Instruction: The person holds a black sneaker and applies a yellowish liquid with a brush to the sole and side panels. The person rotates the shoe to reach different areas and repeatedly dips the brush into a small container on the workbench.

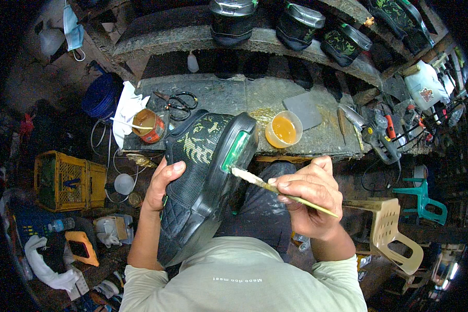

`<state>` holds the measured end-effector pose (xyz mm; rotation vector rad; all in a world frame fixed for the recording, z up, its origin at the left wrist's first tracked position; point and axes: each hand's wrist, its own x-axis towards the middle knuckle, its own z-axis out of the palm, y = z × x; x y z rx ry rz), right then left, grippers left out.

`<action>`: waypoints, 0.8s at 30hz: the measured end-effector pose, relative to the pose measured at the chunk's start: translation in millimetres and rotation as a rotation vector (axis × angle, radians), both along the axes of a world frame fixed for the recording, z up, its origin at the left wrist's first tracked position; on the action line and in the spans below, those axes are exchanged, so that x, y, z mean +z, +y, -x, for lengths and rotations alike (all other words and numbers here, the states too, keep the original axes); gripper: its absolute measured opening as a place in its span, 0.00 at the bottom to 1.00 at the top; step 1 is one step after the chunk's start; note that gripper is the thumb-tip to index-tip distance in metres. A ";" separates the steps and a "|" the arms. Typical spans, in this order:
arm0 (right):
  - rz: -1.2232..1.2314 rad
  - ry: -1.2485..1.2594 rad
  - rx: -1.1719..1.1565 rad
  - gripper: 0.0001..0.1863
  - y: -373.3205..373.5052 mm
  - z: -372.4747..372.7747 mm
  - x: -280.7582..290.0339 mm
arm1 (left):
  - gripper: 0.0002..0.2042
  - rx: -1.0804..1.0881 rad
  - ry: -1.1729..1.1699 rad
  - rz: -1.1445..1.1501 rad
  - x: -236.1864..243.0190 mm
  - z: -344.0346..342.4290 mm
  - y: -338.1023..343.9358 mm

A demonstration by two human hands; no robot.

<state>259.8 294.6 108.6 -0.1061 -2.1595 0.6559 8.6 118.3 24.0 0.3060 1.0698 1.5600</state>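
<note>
Pale shirt (234, 297) at six o'clock, brush (256, 180) at the black shoe (200, 174)

Closest to the camera, the shirt fills the bottom, with dark trousers (265, 208) just above it. The shoe is held tilted at the middle of the view, its patterned mesh upper toward nine o'clock and its thick black sole toward three. A shiny green panel (237, 150) is set into the sole near its one o'clock end.

At eight o'clock, the left hand (163, 184) steadies the shoe; its thumb presses on the upper, while most of the other fingers are hidden behind it, so whether they are spread cannot be told. At four o'clock, the right hand (312, 197) pinches the brush handle between thumb and forefinger, the remaining fingers bent close together. The pale bristles point toward ten o'clock and appear to touch the lower end of the green panel.

Beyond the shoe is the workbench (218, 88). On it, a clear bowl (284, 130) of amber liquid sits at two o'clock, beside a flat grey sheet (302, 110). Black-handled scissors (181, 105) lie between ten and eleven, and an open tin (150, 134) stands near ten, a white stick across its mouth. More shoes line a shelf (161, 44) around twelve to one.
</note>
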 end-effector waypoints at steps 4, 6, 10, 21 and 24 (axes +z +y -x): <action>-0.013 0.006 -0.019 0.20 2.3 -1.4 1.3 | 0.30 0.005 0.006 0.008 -2.3 0.3 -0.8; -0.012 0.013 -0.030 0.20 3.5 -2.1 1.8 | 0.30 -0.001 0.030 0.012 -2.0 -0.2 -0.5; 0.013 0.006 0.001 0.21 1.2 -1.7 0.1 | 0.30 0.025 0.044 -0.087 -3.1 -3.2 4.1; 0.235 0.094 -0.042 0.14 0.9 1.5 -17.1 | 0.24 -0.048 -0.223 0.021 -9.1 -5.0 9.2; 0.323 0.204 -0.094 0.13 -0.8 11.0 -30.7 | 0.26 -0.017 -0.402 -0.041 -1.7 -23.3 15.7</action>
